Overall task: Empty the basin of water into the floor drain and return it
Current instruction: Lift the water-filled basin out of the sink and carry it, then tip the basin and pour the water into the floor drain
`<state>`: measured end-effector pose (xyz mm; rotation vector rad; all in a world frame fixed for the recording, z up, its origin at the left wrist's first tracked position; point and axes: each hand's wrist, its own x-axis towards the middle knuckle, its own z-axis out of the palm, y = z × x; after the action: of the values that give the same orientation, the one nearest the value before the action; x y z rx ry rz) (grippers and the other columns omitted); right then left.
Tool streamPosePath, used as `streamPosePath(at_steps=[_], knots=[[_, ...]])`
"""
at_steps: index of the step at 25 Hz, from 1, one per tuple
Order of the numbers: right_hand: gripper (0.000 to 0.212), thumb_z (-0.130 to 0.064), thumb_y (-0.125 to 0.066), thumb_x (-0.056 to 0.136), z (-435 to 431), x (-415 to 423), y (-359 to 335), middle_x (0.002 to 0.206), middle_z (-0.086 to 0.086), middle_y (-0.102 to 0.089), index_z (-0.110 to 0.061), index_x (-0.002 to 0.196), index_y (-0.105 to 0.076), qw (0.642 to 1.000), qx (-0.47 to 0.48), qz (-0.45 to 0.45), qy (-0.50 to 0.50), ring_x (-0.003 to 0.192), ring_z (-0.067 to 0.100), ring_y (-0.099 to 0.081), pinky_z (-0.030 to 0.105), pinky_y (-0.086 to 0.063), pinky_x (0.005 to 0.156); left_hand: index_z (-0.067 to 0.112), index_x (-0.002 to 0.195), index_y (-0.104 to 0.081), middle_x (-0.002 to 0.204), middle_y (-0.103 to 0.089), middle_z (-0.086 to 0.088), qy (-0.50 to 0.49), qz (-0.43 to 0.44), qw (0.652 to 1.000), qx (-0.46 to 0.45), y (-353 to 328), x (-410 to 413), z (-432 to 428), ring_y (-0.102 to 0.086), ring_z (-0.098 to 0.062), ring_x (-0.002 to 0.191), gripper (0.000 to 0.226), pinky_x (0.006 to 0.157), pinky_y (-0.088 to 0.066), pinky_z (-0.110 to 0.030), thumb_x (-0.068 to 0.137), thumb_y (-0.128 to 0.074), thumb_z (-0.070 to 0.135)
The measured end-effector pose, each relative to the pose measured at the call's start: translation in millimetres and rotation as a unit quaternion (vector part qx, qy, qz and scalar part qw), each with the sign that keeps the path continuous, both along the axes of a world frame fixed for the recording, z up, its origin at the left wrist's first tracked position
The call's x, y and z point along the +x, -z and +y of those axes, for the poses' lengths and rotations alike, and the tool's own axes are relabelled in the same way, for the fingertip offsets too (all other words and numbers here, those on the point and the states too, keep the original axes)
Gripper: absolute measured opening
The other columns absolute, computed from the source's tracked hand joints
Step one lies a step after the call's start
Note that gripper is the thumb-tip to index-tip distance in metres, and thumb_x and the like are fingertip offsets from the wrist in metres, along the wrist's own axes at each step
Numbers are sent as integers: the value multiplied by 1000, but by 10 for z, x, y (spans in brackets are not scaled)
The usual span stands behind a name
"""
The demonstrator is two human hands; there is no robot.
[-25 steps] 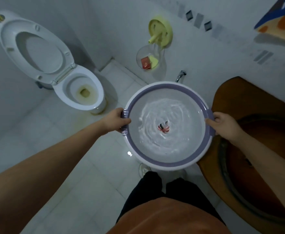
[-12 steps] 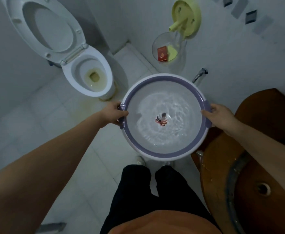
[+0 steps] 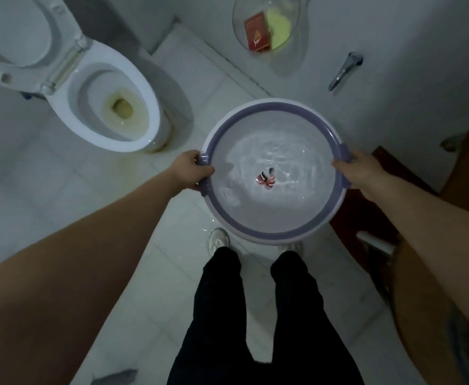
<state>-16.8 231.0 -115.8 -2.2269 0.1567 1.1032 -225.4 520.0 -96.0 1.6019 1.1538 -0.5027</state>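
Lilac-rimmed and white, the basin (image 3: 269,232) hangs roughly level between the two hands, above the tiled floor (image 3: 116,218) and just ahead of the person's shoes (image 3: 219,240). The left hand (image 3: 191,170) grips the rim handle on its side, fingers wrapped round it. The right hand (image 3: 358,173) holds the opposite handle the same way. Water (image 3: 283,151) ripples across the bottom, shallow by the look of it, around a small red-and-dark mark (image 3: 265,178); whether that is printed or floating I cannot tell.

No floor drain shows, so it must be found before tipping. For a clean pour, I would lower the basin close to the tiles, then slowly dip the edge farthest from both hands so the water leaves in one narrow stream. Both grips should be firm, because sloshing throws weight from one hand to the other. The toilet (image 3: 103,107) stands beyond the left hand and a brown tub (image 3: 422,301) lies outside the right, so steer between them. Tiles near the shoes look wet and may be slippery.
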Motion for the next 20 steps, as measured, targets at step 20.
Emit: streamPosePath(at_steps=[20], knots=[[39,-25,-55,100,134,0,4415,121,17,-61,-3,132,-53,998,-55,-29,4,98,32,-59,41,-52,80,2,110,-57,90,-70,-18,104,12,994,17,4740,413,344,-73,-25,58,26,47,-56,-27,85,-64,8]])
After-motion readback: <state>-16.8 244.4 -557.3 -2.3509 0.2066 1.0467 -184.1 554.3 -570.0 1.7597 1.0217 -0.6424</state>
